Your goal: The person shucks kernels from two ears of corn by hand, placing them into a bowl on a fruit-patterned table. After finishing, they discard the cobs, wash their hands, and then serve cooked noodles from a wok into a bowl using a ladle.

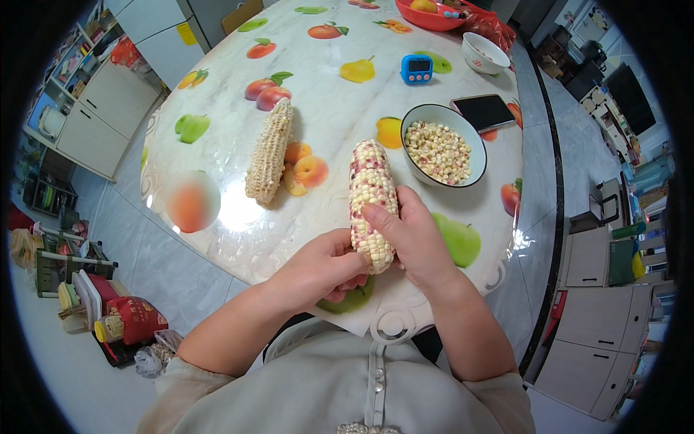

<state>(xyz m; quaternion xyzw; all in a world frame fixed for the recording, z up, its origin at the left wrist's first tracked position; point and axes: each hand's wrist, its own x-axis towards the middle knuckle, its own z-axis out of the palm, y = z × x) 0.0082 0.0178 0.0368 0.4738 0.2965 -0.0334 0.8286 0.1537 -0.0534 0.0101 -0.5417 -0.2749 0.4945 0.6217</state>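
Observation:
An ear of corn (372,192) with cream and dark red kernels stands out from the table's near edge, held in both hands. My left hand (331,266) is closed around its lower end, the fingertips partly hidden beneath it. My right hand (416,235) wraps the right side, its thumb pressed on the kernels. Just beyond my right hand is a bowl (477,168) with a dark rim, holding loose corn kernels (438,152). A stripped corn cob (270,153) lies to the left on the fruit-patterned tablecloth (318,134).
Behind the bowl lie a black-screened phone (484,113) and a blue digital timer (417,69). Farther back are a small white bowl (485,54) and a red basin (432,16) holding fruit. Cabinets (108,108) stand left of the table, and packaged goods (134,318) sit at lower left.

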